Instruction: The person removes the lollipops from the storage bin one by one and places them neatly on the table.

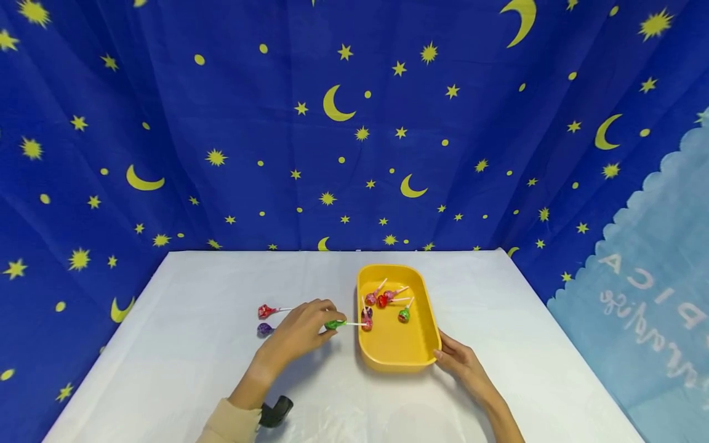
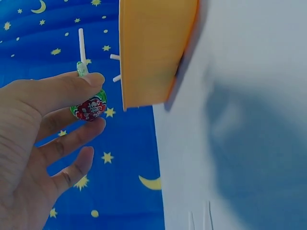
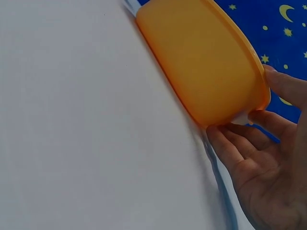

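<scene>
My left hand (image 1: 303,326) pinches a green-wrapped lollipop (image 2: 89,106) between thumb and fingers. The lollipop's white stick (image 1: 356,323) points right, to the left rim of a yellow plastic bin (image 1: 399,354). In the left wrist view the lollipop is held up off the table, beside the bin's wall. At the bin's near right corner, my right hand (image 1: 462,366) grips it, thumb at the rim and fingers against the outer wall. Inside the bin lie several lollipops, among them a green one (image 1: 404,315) and a red one (image 1: 382,301).
Left of the bin, a red lollipop (image 1: 266,311) and a purple lollipop (image 1: 264,330) lie on the white table (image 1: 221,283), partly behind the left hand. A black object (image 1: 277,411) shows by the left sleeve. A blue star-patterned curtain (image 1: 277,154) stands behind the table.
</scene>
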The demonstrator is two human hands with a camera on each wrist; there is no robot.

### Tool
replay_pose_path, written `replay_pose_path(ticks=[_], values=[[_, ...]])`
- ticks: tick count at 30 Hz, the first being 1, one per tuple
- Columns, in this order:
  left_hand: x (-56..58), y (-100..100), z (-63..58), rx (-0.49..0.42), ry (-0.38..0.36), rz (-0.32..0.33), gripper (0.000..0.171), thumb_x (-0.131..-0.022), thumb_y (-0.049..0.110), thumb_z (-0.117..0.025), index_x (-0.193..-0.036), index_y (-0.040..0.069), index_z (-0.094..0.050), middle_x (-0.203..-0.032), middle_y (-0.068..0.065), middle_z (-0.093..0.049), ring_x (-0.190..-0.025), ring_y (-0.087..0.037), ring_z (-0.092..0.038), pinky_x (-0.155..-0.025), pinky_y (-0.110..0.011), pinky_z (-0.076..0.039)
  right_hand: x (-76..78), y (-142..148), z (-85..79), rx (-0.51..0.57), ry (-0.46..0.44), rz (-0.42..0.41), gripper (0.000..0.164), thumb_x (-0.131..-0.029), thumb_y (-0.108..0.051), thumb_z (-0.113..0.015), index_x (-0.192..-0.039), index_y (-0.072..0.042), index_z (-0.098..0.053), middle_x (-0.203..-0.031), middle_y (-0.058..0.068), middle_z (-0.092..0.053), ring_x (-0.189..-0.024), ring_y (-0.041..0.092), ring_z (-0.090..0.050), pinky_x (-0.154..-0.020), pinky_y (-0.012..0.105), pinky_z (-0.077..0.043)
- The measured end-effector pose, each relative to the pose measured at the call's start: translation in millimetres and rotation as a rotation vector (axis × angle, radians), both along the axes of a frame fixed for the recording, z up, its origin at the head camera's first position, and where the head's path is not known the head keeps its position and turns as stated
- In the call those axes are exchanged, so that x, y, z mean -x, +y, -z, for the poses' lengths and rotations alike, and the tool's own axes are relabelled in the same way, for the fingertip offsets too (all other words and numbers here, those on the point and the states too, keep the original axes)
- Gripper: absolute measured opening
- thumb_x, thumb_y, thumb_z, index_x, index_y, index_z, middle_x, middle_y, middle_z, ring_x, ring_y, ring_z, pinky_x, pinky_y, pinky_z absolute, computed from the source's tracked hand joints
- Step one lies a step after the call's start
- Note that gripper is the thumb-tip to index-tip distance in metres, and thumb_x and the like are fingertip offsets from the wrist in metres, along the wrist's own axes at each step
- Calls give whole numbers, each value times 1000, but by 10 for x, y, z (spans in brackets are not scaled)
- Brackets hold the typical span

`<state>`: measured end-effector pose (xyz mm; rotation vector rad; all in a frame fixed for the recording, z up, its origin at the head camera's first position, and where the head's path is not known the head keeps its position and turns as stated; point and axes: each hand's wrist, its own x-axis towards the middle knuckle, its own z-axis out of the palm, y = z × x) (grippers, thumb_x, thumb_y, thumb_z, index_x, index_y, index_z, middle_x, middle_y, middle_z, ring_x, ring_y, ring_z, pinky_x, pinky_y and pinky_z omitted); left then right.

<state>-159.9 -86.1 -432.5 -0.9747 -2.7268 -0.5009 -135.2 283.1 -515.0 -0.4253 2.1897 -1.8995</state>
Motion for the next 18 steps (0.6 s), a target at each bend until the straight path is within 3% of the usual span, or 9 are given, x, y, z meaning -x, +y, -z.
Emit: replay_pose_path(ticks=[6,12,18], values=[[-76,-211,116,-6,-1,-22,25,-80,15,-80,-104,19,-75,-97,4,-67,-85,-12,-62,-75,-31,-53,-8,28,13,14,8,-3,62,-98,-9,-53,-148,12,-22,-147,35,-33,-120,6,-57,-93,20,-49],[-169,-496,287,3,9,-88,25,-78,15,-81,-101,19,-75,-95,5,-67,-86,-13,-64,-74,-32,-54,-6,27,22,29,14,-27,62,-99,-8,-52,-148,13,-20,-147,36,-31,-121,5,-56,-94,20,-48],[-224,-689,368,12,-2,-133,24,-78,14,-81,-100,19,-75,-95,5,-67,-82,-13,-64,-72,-32,-54,7,22,32,31,23,-26,62,-98,-8,-52,-148,13,-21,-146,37,-32,-120,5,-58,-95,21,-48]])
